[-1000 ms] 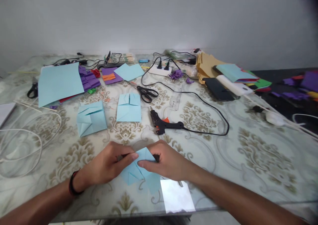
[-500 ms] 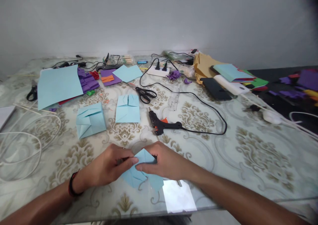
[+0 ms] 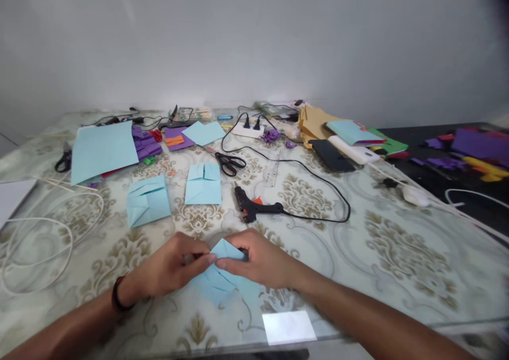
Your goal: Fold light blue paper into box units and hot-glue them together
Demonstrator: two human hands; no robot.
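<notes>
Between my two hands is a light blue folded paper [image 3: 226, 250], its pointed corner facing away from me. My left hand [image 3: 181, 264] pinches its left side between thumb and fingers. Gripping the right side is my right hand [image 3: 258, 259], its thumb pressed on the paper near the left thumb. Lower parts of the blue paper spread beneath the hands and look blurred. Two more folded light blue papers lie beyond: one [image 3: 149, 201] ahead of my left hand, the other [image 3: 203, 185] farther off. A black glue gun [image 3: 256, 205] rests ahead of my right hand.
Black scissors [image 3: 228, 163], a clear ruler [image 3: 272, 169] and a white power strip [image 3: 247, 130] lie farther back. Blue sheets [image 3: 104, 150] sit at left. A dark phone [image 3: 332, 156] and brown envelopes [image 3: 314, 122] are at right. The glue gun's cord loops rightward.
The camera view has tilted up slightly and turned right, so the table items appear shifted. Both hands keep hold of the folded paper, with little change in their grip.
</notes>
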